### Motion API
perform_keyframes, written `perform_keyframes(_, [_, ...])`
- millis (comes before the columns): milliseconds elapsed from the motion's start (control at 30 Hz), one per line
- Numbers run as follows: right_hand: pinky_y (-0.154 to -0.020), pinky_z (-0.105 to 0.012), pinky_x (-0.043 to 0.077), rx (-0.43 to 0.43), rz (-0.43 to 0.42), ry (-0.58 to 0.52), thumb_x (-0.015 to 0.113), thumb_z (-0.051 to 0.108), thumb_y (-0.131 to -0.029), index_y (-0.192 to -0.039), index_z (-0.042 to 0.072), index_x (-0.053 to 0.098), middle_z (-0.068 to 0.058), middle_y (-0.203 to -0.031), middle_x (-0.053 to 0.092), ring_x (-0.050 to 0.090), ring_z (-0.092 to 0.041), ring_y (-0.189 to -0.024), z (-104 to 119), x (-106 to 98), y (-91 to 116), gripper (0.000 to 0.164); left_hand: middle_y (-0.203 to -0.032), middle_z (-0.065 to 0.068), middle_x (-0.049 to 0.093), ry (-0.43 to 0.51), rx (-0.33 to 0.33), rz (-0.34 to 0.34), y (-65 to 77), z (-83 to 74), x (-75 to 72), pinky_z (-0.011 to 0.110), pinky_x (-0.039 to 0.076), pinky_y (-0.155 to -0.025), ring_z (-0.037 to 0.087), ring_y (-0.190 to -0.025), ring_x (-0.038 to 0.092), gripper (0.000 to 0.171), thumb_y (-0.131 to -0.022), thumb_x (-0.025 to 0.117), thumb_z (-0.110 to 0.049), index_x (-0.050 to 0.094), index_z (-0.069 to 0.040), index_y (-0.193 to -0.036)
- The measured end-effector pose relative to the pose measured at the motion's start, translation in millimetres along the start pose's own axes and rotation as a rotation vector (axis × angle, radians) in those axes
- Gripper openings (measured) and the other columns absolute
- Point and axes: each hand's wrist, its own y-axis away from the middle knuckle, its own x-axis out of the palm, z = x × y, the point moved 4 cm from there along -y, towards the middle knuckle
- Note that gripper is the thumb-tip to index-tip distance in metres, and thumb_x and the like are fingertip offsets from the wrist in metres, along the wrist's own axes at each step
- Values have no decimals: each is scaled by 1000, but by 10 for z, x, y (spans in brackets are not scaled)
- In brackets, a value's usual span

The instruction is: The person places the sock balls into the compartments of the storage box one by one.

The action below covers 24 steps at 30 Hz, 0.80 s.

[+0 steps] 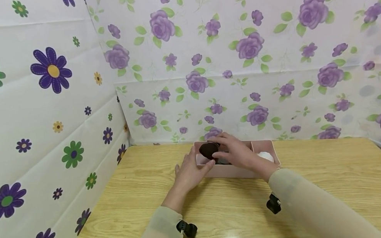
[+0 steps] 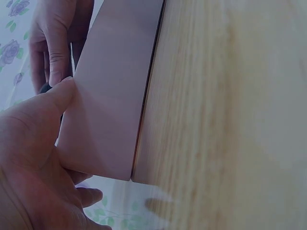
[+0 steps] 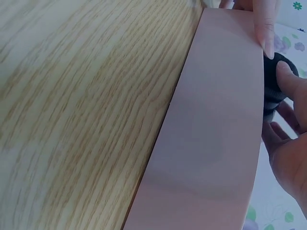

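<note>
A long pink storage box (image 1: pixel 232 172) with a divider stands at the back of the table. My left hand (image 1: pixel 190 173) grips its left end, thumb at the front rim and fingers around the end wall, as the left wrist view also shows. Over the left part of the box, my right hand (image 1: pixel 237 153) holds a dark rolled sock (image 1: pixel 208 150) between thumb and fingers. The right wrist view shows this sock (image 3: pixel 272 79) as a dark, rounded bundle behind the rim. A white bundle (image 1: pixel 266 156) lies in the right compartment. My hands partly hide the box's contents.
The wooden table (image 1: pixel 143 201) runs toward me from the box. Behind it hangs a rose-patterned sheet (image 1: pixel 204 55), close to the box's back. Another flowered sheet (image 1: pixel 38 131) covers the left side.
</note>
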Motion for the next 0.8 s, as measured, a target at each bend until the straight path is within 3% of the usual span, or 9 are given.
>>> perform_keyframes(167, [-122, -64, 41, -43, -11, 33, 75, 13, -107, -165, 13, 54, -17, -165, 53, 42, -44, -157, 14, -15, 5, 61, -177, 15, 35, 14, -6, -1, -43, 52, 27, 81, 10, -125, 40, -163, 32, 107, -103, 62, -74, 14, -17, -179])
perform_keyframes(333, [-123, -66, 39, -36, -46, 65, 74, 16, -108, -161, 10, 57, -20, -167, 50, 41, -44, -158, -8, -50, 45, 56, -171, 18, 44, 31, 6, -28, -18, 29, -32, 82, 14, -124, 40, -156, 45, 105, -103, 65, -71, 19, -13, -178])
perform_keyframes(433, [-123, -65, 40, 16, -65, 82, 73, 21, -110, -161, 10, 58, -20, -167, 49, 41, -43, -157, -47, -80, 100, 54, -169, 18, 46, 32, 13, -42, 1, 29, -65, 82, 16, -123, 39, -155, 46, 104, -103, 67, -69, 23, -10, -177])
perform_keyframes(600, [-125, -64, 37, 132, -60, 105, 67, 34, -113, -165, 11, 53, -17, -172, 43, 34, -42, -161, -116, -140, 211, 58, -173, 18, 41, -26, 7, -39, 33, 53, -140, 82, 15, -124, 40, -161, 35, 106, -103, 67, -69, 21, -9, -177])
perform_keyframes(700, [-125, -65, 37, 159, -60, 151, 66, 36, -114, -166, 9, 51, -18, -173, 42, 33, -43, -162, -129, -183, 286, 61, -178, 17, 32, -74, 2, -27, 62, 80, -191, 80, 11, -126, 40, -166, 25, 108, -103, 64, -73, 18, -9, -178])
perform_keyframes(800, [-115, -63, 49, 146, -100, 304, 70, 40, -111, -163, 10, 55, -17, -169, 49, 42, -42, -157, -117, -241, 369, 62, -181, 15, 25, -110, 9, -30, 85, 103, -245, 79, 8, -127, 40, -168, 18, 110, -102, 61, -75, 17, -8, -178])
